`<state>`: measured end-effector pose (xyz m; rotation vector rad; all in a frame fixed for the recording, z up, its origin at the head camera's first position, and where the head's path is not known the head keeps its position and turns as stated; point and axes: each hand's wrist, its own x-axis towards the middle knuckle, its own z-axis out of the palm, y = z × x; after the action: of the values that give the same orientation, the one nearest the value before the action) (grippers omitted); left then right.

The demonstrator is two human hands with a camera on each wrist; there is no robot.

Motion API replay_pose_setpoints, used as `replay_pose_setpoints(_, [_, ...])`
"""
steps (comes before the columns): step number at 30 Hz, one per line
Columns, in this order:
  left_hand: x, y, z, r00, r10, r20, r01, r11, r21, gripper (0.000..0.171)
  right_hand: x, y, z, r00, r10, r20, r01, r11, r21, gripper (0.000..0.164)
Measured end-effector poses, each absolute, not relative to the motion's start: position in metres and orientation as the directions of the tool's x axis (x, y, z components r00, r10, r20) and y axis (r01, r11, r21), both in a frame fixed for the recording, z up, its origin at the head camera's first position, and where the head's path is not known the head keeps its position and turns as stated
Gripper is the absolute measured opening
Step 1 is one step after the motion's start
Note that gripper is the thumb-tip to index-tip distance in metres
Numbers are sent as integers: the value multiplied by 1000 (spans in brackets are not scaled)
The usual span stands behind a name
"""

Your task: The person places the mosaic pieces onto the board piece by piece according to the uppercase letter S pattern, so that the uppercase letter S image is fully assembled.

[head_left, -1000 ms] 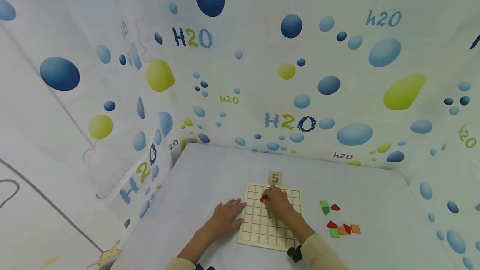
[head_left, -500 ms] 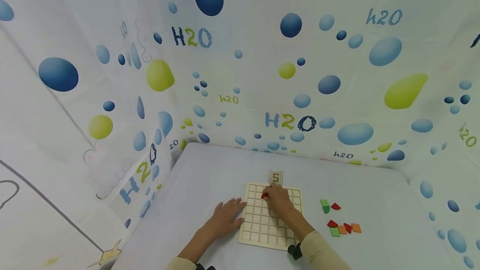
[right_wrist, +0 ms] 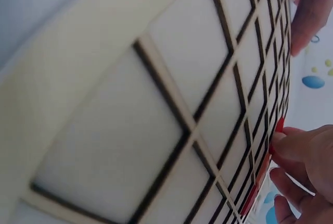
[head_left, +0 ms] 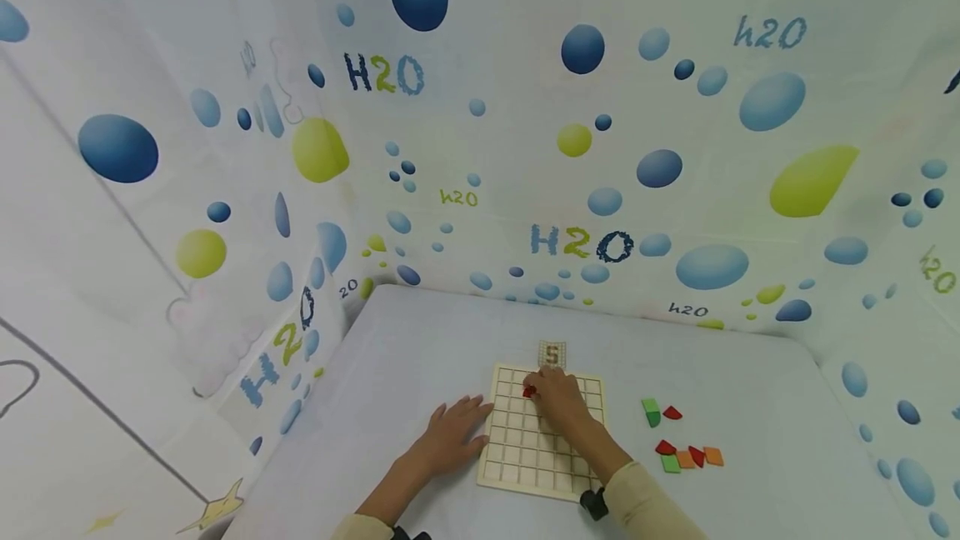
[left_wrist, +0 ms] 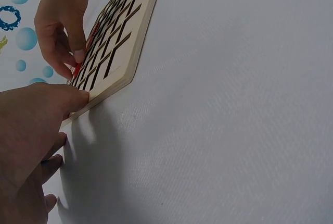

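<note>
My right hand (head_left: 558, 402) is over the far rows of a pale wooden grid board (head_left: 517, 490). Its thumb and fingers pinch a small red piece (head_left: 528, 392), mostly covered by the fingertips, at the grid's squares. In the right wrist view, more red (right_wrist: 250, 201) shows in the squares beside the right hand's fingers. My left hand (head_left: 453, 437) lies spread on the table at the board's left side. In the left wrist view the left thumb touches the rim (left_wrist: 117, 81), with the other fingers beside the board.
A small card (head_left: 552, 354) printed with a gridded S lies just beyond the board. To the right are green pieces (head_left: 650, 412), a red fan-shaped piece (head_left: 672, 413), and a group of red, green and orange pieces (head_left: 713, 457). A patterned curtain (head_left: 487, 148) rises behind the table.
The right hand has edged slightly toward the board's far side with the red piece between its fingers. The left hand stays at the board's left edge.
</note>
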<state>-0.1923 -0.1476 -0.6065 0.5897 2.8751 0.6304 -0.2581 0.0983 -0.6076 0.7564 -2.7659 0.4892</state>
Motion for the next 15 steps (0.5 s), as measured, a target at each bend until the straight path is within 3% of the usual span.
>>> replay_pose_setpoints(10, [-190,-148,-607,-916,398,-53,338,836,433,55,-240,93,-605,-808,-532,254,-529,844,84,31])
replay_pose_setpoints(15, [-191,-147,-607,-915,402,-43,348,837,422,56,-233,94,-608,-791,-548,273,-521,837,168,38])
